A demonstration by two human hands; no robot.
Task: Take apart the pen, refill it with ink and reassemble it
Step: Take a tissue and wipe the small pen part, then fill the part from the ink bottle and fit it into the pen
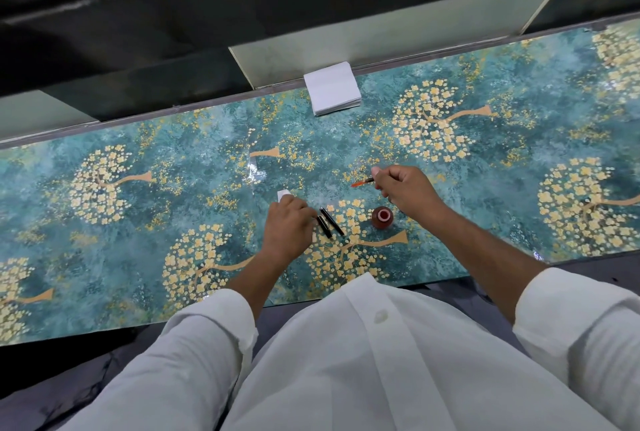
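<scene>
My right hand [407, 192] pinches a thin pen part with a red-orange, ink-filled end [362, 182], held level above the table and pointing left. An open ink bottle [382, 218], dark red with a pale round mouth, stands just below that hand. Two black pen pieces [329, 222] lie side by side on the table between my hands. My left hand [287, 223] rests fingers-down beside them, holding a small white piece of tissue [284, 194] that sticks out above the knuckles.
A stack of white tissues [332, 88] sits at the far table edge. The table [138, 188] has a teal cover with gold tree patterns; its near edge runs just in front of my white shirt. Dark shelving lies beyond the far edge.
</scene>
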